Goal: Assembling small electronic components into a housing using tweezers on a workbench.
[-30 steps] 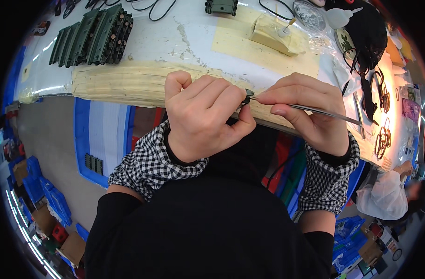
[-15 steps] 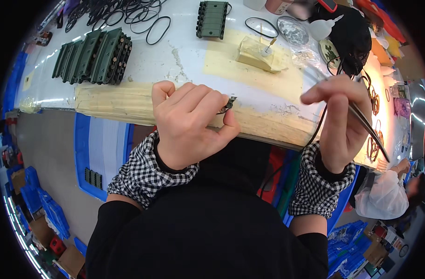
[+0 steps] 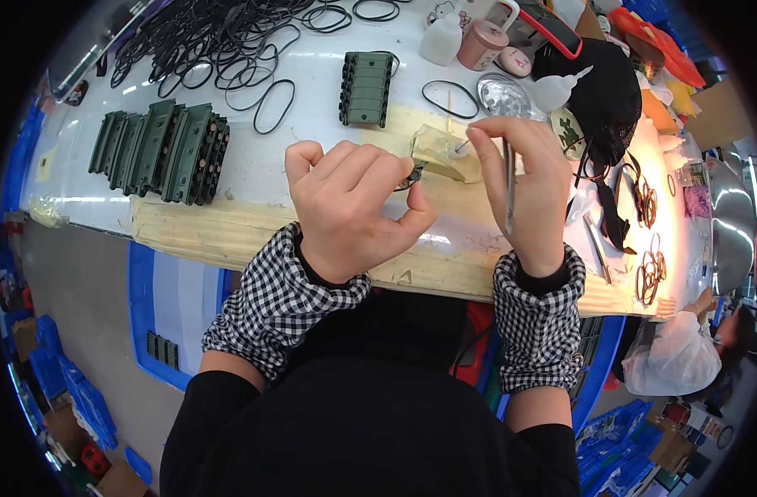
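I see my left hand (image 3: pixel 354 207) pinching a small dark part (image 3: pixel 412 176) over the counter (image 3: pixel 312 157) — my right hand (image 3: pixel 523 186) grips tweezers (image 3: pixel 508 186) upright, just right of it.

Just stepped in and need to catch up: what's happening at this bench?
A person in checkered sleeve covers works at a white table. The left hand pinches a small dark part. The right hand holds thin metal tweezers, tip at a yellowish block. Green track pieces and black rubber rings lie farther back.
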Available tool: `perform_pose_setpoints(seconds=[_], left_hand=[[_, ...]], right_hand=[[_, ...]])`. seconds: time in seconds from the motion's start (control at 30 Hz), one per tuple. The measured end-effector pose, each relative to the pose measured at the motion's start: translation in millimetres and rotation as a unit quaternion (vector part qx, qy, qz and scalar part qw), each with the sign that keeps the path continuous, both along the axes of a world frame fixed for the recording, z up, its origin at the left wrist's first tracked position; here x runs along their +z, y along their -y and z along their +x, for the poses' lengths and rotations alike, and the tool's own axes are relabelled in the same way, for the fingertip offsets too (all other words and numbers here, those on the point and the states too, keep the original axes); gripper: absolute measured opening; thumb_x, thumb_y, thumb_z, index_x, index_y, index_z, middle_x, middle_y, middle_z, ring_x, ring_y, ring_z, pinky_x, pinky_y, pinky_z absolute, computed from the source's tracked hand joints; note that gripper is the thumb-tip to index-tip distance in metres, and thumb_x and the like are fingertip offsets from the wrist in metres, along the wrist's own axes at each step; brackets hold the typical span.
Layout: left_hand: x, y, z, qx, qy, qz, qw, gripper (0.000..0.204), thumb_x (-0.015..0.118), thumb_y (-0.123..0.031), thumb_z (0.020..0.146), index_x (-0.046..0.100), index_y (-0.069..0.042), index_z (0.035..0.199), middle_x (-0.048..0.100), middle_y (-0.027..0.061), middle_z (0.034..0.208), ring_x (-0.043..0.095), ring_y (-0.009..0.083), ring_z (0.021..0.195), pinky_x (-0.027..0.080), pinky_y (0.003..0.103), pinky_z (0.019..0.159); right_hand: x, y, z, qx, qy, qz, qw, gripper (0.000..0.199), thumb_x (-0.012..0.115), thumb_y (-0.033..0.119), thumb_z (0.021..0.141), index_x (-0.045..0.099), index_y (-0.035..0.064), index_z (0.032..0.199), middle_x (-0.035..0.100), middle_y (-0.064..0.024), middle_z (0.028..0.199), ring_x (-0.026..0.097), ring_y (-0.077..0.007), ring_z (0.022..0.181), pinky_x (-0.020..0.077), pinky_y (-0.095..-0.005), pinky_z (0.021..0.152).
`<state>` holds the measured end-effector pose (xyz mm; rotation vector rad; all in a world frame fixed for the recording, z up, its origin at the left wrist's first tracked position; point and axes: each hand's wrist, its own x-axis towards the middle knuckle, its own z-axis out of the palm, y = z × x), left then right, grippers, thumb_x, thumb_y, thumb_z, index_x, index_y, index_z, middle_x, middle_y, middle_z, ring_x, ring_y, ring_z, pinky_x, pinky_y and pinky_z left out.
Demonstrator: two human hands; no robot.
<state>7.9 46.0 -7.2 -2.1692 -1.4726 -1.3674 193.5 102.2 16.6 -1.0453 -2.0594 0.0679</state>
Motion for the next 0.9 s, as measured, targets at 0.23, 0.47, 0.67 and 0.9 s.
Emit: perform_pose_setpoints(seconds=[0.23,0.47,0.67,0.9], left_hand=[[-0.4,-0.7,1.7,-0.005,0.016,0.001,1.000,0.019,0.070,-0.013,0.056,0.061,-0.010,0.073,0.058,-0.0007,0.065,0.053,0.0161,0.057,0.028,0.031,0.068],[-2.6,-1.5,2.0,-0.003,0.020,0.006,1.000,0.018,0.070,-0.013,0.056,0.062,-0.010,0.072,0.058,-0.0013,0.064,0.053,0.0152,0.056,0.028,0.030,0.068],[-4.6,-1.7,0.6,-0.004,0.023,0.011,1.000,0.018,0.070,-0.013,0.056,0.062,-0.010,0.072,0.058,-0.0015,0.063,0.054,0.0152,0.056,0.028,0.030,0.068],[-4.1,-0.9,0.3,-0.005,0.022,0.008,1.000,0.018,0.070,-0.013,0.056,0.062,-0.010,0.072,0.058,-0.0015,0.063,0.054,0.0153,0.056,0.029,0.030,0.068]], right_hand=[[12.9,26.1,-12.5,0.071,-0.295,-0.212,0.929,0.007,0.059,0.005,0.093,0.059,-0.0019,0.094,0.064,-0.0065,0.084,0.063,-0.0121,0.078,0.0503,-0.0240,0.073],[8.2,25.2,-20.1,0.129,-0.338,-0.334,0.870,0.014,0.051,0.010,0.099,0.054,-0.0032,0.097,0.062,-0.0064,0.085,0.068,-0.0136,0.082,0.0558,-0.0245,0.074],[6.2,24.6,-20.4,0.134,-0.319,-0.323,0.881,0.014,0.051,0.010,0.099,0.054,-0.0030,0.097,0.062,-0.0067,0.085,0.067,-0.0133,0.080,0.0558,-0.0245,0.073],[6.9,25.2,-21.1,0.123,-0.322,-0.321,0.882,0.013,0.051,0.010,0.098,0.055,-0.0029,0.097,0.062,-0.0065,0.083,0.067,-0.0127,0.080,0.0557,-0.0243,0.072]])
